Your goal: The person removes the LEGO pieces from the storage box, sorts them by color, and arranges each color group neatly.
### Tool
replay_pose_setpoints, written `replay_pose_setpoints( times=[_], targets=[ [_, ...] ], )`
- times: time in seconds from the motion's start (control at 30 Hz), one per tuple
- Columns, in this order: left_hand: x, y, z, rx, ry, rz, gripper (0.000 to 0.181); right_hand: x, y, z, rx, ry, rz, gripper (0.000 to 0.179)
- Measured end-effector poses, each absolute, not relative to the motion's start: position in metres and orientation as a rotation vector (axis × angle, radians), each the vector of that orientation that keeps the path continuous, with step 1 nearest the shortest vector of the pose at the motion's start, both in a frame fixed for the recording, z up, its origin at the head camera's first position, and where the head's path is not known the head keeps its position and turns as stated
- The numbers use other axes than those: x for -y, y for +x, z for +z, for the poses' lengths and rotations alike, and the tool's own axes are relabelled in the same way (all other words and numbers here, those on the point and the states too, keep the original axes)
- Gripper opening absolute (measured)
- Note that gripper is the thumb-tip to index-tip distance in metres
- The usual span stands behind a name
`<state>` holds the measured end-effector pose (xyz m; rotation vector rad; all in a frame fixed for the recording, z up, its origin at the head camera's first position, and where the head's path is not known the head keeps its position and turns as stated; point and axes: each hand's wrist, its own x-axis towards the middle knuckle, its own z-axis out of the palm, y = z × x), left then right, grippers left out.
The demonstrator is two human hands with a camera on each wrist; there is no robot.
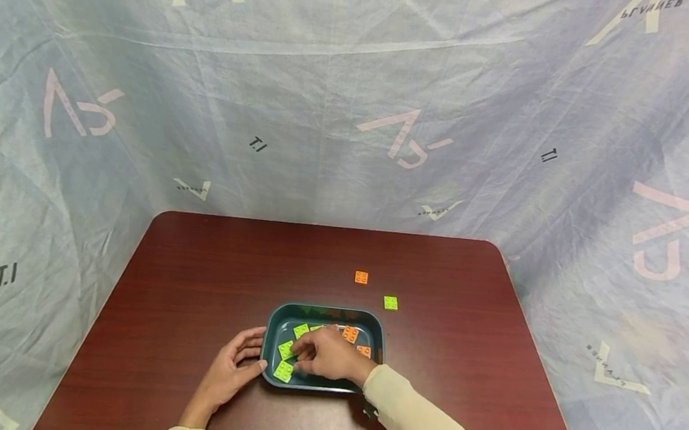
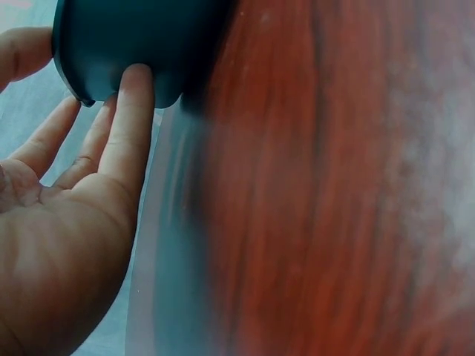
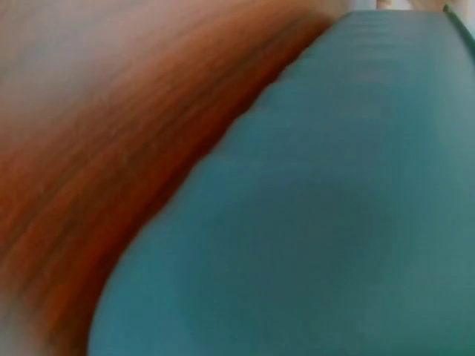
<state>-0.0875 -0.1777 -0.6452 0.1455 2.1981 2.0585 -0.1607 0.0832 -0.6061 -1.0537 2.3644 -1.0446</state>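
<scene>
Over the near right corner of a green tray (image 1: 271,338), a sleeve (image 1: 416,422) is stretched; the left wall is touched by the left hand (image 1: 227,372), fingers nearly straight. Inside, lime and orange bricks (image 1: 283,371) are partly hidden by the right hand (image 1: 331,355), fingers bent; whether one is pinched cannot be told. The tray's long axis is laid left to right. Beyond, on the table (image 1: 218,257), a loose lime brick (image 1: 390,303), then an orange brick (image 1: 361,277), are seen.

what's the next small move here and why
Perhaps lift the right hand from the dark teal rectangular tray toward the lime-green square studded brick beyond it: that brick lies outside, on the brown table, while matching bricks lie inside.
</scene>
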Motion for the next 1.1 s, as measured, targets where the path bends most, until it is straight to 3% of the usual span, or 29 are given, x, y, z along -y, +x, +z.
replay_pose_setpoints(
  times=[1.1],
  targets=[
    [0.179,-0.088,-0.646,-2.213,0.153,2.044,0.064,-0.07,-0.148,-0.613,-2.457,-1.077,-0.88,0.023]
  ],
)
